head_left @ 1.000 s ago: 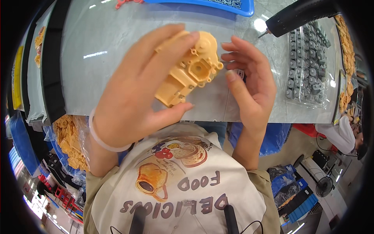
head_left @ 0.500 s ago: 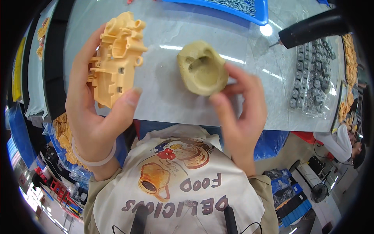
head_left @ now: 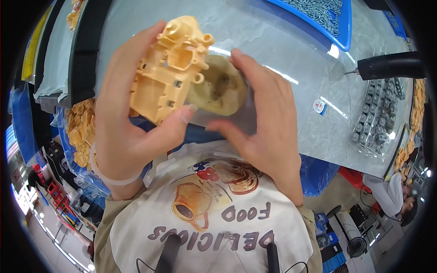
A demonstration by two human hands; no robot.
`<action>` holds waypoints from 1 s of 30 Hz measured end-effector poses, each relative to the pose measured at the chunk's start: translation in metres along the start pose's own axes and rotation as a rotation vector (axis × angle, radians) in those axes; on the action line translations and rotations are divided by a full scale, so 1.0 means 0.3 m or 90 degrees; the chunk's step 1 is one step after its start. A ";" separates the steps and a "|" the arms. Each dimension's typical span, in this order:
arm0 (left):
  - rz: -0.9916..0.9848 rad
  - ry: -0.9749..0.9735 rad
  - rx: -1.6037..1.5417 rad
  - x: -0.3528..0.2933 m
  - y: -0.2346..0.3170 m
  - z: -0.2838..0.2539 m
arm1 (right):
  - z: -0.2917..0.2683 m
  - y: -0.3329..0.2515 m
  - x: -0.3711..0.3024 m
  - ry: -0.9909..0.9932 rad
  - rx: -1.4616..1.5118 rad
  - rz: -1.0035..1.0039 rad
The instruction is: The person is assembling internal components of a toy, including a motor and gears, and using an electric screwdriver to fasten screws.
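Head view shows the left hand (head_left: pixel 120 132) grasping a yellow plastic gearbox housing (head_left: pixel 167 68) between thumb and fingers, raised above the grey desk (head_left: pixel 291 59). The right hand (head_left: pixel 266 127) cups a round tan cover (head_left: pixel 218 91) just beside the housing, the two parts touching or nearly so. Farther right on the desk lie a tray of small grey parts (head_left: pixel 378 118), a black electric screwdriver (head_left: pixel 391 66) and a blue bin (head_left: pixel 334 20).

There is a single view, worn on the person's head and looking steeply down past the chest onto the bench (head_left: pixel 291 54). It sits very close: the left hand (head_left: pixel 127 127) and right hand (head_left: pixel 268 123) fill the middle. The fisheye bends the bench edge, and a dark rim rings the picture.
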State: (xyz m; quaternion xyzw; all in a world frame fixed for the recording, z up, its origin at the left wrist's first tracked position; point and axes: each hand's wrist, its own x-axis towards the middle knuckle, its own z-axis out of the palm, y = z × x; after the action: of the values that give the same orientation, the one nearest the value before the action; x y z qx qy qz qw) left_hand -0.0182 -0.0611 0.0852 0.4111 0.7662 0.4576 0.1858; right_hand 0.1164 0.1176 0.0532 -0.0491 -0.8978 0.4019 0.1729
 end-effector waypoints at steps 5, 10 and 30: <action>0.117 -0.018 0.205 0.015 0.021 0.001 | 0.026 0.020 -0.006 0.027 0.010 0.026; 0.070 0.011 0.282 0.024 0.051 0.112 | 0.022 0.069 -0.020 0.093 0.144 0.078; 0.015 0.164 0.412 0.028 0.076 0.222 | 0.030 0.091 -0.026 0.111 0.121 0.077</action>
State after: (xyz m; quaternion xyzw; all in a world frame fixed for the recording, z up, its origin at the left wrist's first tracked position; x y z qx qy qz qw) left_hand 0.0314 -0.0124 0.0715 0.3967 0.8839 0.2408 -0.0577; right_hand 0.1191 0.1277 0.0254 -0.1213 -0.8327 0.4891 0.2298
